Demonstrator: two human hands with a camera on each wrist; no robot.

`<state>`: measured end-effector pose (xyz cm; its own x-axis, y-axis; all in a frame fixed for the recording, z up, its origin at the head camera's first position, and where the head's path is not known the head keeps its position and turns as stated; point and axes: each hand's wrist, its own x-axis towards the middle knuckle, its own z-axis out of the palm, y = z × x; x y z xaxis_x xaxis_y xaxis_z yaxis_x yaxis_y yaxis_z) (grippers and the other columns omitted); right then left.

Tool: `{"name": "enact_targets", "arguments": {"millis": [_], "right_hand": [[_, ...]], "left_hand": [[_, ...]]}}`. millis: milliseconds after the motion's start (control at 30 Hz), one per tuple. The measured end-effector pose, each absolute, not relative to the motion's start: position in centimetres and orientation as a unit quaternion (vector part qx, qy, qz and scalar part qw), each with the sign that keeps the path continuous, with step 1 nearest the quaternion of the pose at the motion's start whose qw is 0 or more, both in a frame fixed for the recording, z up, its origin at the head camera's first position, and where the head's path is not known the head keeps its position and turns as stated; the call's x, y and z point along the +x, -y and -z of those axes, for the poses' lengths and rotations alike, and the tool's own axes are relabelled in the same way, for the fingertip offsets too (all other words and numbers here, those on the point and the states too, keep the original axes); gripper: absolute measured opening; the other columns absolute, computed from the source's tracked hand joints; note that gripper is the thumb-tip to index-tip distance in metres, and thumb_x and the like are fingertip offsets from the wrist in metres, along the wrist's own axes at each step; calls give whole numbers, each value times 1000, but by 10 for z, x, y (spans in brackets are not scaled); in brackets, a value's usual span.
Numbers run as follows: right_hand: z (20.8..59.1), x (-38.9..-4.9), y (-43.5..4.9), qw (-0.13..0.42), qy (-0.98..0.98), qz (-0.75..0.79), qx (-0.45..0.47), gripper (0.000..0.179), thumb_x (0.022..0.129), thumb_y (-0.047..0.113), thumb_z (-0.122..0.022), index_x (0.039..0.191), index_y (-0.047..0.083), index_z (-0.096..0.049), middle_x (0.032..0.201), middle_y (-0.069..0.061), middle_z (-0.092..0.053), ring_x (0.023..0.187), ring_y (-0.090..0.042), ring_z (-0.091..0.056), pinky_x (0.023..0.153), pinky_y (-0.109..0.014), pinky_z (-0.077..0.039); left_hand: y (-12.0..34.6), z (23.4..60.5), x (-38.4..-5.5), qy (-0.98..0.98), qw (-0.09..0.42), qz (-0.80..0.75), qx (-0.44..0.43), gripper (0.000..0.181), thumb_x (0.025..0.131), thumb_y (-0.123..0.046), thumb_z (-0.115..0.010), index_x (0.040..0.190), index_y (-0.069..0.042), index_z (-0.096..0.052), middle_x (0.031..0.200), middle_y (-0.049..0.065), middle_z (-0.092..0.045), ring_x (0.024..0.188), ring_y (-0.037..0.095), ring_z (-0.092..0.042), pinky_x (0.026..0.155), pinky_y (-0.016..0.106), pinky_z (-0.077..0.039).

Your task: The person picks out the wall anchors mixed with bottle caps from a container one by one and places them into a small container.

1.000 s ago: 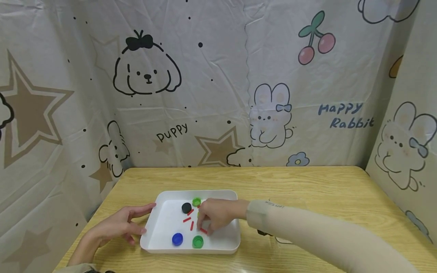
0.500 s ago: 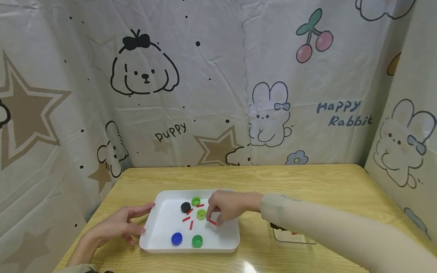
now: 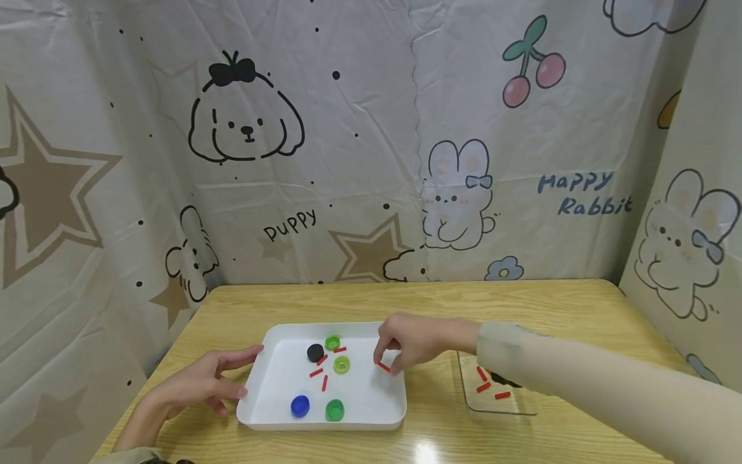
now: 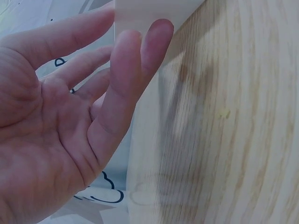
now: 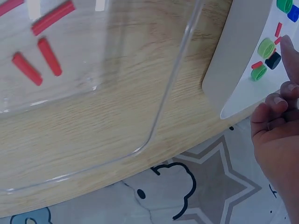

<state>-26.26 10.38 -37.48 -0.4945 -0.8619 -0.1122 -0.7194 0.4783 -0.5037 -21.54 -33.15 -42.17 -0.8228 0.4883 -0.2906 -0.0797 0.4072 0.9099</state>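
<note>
My right hand (image 3: 414, 338) pinches a small red stick (image 3: 384, 367) between thumb and fingers, over the right part of a white tray (image 3: 272, 380). My left hand (image 3: 194, 383) touches the tray's left edge with its fingertips, fingers loosely extended; the left wrist view shows its palm side against the tray corner. Several red sticks (image 3: 324, 383) lie in the tray among round caps: a black cap (image 3: 315, 352), a blue cap (image 3: 299, 405), a green cap (image 3: 334, 410), a yellow-green cap (image 3: 342, 365) and a bright green cap (image 3: 332, 342).
To the right of the tray, a clear plastic container (image 5: 163, 105) holds several red sticks (image 5: 49, 56), partly covered by my right forearm in the head view. Both stand on a wooden table (image 3: 290, 303), with a printed cloth (image 3: 359, 142) hanging behind and at the sides.
My right hand has moved right across the tray with the red stick, away from the caps. The yellow-green cap and the clear container have come into view. The left hand stays put.
</note>
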Motion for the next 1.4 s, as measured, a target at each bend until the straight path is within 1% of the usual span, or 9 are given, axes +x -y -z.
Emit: {"name": "enact_targets", "arguments": {"millis": [133,300,467,567,700,767,933,1133,1400], "right_hand": [[372,-264,-118,168,-835,207,-481,23,84,2,-86,106,8,-84,70,7,-40,69,-5,-37,65,-21,-34],[371,-264,-136,158,-832,225,-482,24,83,2,-87,106,6,-84,70,7,-39,69,-4,-36,66,-21,-34],[370,-259,-153,158,-836,245,-464,24,83,1,-87,107,4,-84,69,7,-38,68,-4,-35,65,-22,-34],[369,-256,-162,159,-843,252,-447,23,84,2,-87,106,7,-84,70,7,-39,68,-5,-36,65,-22,-35],[366,-254,-174,153,-851,256,-431,24,83,1,-87,105,12,-84,71,2,-41,69,-6,-37,66,-24,-35],[364,-253,-179,147,-850,257,-435,26,83,1,-87,105,13,-84,71,0,-41,70,-6,-37,66,-24,-36],[361,-251,-191,137,-850,259,-438,26,81,1,-88,104,13,-84,70,5,-38,69,-5,-37,66,-24,-37],[358,-246,-205,139,-856,267,-420,27,81,0,-87,104,14,-84,71,4,-40,71,-6,-39,67,-25,-37],[360,-244,-224,137,-863,272,-404,27,82,3,-88,105,15,-84,71,6,-36,70,-6,-37,66,-26,-35]], "left_hand": [[332,422,-215,-794,268,-530,131,87,93,-10,-78,165,-3,-31,165,34,-25,90,35,-71,59,39,-62],[333,422,-215,-791,266,-533,136,87,93,-10,-78,165,-4,-30,163,36,-29,94,36,-71,58,40,-62],[333,424,-215,-791,264,-534,140,85,94,-9,-77,165,-4,-31,161,38,-33,96,36,-70,60,42,-62],[334,424,-215,-789,263,-536,144,85,94,-8,-76,165,-3,-31,160,38,-34,97,37,-70,61,44,-62],[334,425,-215,-786,263,-540,145,85,94,-7,-76,165,-3,-31,160,38,-34,95,38,-70,62,45,-63],[334,424,-215,-785,264,-542,144,85,93,-7,-76,165,-3,-30,159,38,-34,94,38,-70,62,45,-63],[334,425,-214,-782,265,-545,145,86,93,-7,-76,165,-1,-30,159,38,-36,95,38,-70,62,46,-63],[333,424,-213,-781,266,-545,148,85,93,-7,-76,164,0,-30,158,38,-37,91,37,-70,62,44,-63],[333,422,-212,-783,266,-542,151,85,94,-6,-76,164,1,-29,158,38,-36,86,36,-70,61,42,-63]]}}
